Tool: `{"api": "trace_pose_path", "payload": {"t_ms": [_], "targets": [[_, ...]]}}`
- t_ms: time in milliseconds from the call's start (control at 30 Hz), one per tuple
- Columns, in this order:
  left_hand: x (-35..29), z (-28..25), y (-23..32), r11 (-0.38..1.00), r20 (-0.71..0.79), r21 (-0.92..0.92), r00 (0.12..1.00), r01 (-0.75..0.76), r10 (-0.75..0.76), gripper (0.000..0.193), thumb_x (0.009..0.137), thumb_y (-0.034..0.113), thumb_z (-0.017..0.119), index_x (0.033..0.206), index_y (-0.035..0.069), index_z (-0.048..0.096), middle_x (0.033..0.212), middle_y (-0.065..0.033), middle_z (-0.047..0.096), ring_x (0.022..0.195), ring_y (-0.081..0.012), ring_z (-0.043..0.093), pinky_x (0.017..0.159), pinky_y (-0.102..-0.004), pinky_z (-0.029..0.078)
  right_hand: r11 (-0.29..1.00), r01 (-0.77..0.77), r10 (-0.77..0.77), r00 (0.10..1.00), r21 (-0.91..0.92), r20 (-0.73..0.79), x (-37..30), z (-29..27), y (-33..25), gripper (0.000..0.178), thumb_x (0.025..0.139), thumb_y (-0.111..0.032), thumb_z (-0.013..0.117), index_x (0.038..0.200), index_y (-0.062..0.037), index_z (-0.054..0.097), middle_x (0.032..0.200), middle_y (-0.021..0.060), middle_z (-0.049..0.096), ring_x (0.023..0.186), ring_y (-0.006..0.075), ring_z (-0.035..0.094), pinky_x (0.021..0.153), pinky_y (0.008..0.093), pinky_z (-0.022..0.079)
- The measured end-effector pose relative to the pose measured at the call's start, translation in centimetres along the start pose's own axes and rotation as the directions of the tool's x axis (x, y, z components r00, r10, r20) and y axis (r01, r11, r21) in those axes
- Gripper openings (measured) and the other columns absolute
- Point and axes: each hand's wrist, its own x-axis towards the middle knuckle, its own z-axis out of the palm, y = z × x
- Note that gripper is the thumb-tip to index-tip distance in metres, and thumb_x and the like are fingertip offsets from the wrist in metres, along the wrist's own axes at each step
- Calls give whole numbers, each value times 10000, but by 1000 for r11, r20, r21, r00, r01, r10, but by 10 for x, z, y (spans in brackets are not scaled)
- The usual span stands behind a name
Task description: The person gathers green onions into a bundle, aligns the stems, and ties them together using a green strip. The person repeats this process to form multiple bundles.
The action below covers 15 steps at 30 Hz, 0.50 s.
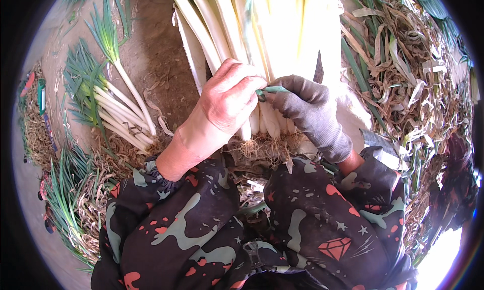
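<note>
A bundle of leeks [229, 25] lies in front of me, white stems side by side and stringy roots [262, 149] toward my knees. Bright light washes out its right half. Over the stems, near the root end, my bare left hand [229, 96] pinches one end of a narrow green strip [276, 89]. My right hand [307, 106], in a grey glove, has its fingers closed on the strip's other side. A small dark green loop or knot shows between the two hands. Whether the strip runs right around the bundle is hidden.
More leeks [121, 111] lie on the bare ground to the left, with further green leaves [65, 194] at lower left. Heaped dry leaves and peelings [403, 73] cover the right side. My knees in patterned dark trousers [186, 224] flank the root end.
</note>
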Motion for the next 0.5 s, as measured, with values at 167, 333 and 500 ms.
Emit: {"api": "trace_pose_path", "payload": {"t_ms": [167, 333, 500], "targets": [[-6, -2, 10, 737, 154, -448, 855, 507, -495, 430, 813, -141, 617, 1212, 16, 589, 1001, -66, 674, 927, -134, 652, 846, -266, 522, 995, -87, 87, 996, 43, 14, 3, -7, -3, 200, 895, -176, 709, 1028, -27, 722, 760, -40, 652, 656, 5, 518, 596, 179, 425], [-5, 2, 8, 900, 60, -312, 951, 306, -302, 440, 835, -145, 601, 1246, 13, 569, 1045, -76, 684, 951, -126, 664, 863, -260, 522, 992, -125, 126, 992, 27, -15, 4, -7, -3, 186, 893, -190, 711, 993, -34, 721, 742, -41, 639, 629, 19, 514, 586, 186, 428], [-5, 1, 10, 751, 155, -451, 871, 483, -467, 416, 853, -140, 583, 1235, 27, 577, 1024, -65, 676, 952, -117, 650, 843, -259, 529, 990, -120, 122, 992, 68, -25, 4, -7, -5, 186, 890, -184, 710, 985, -24, 717, 725, -41, 630, 623, 20, 516, 575, 187, 428]]}}
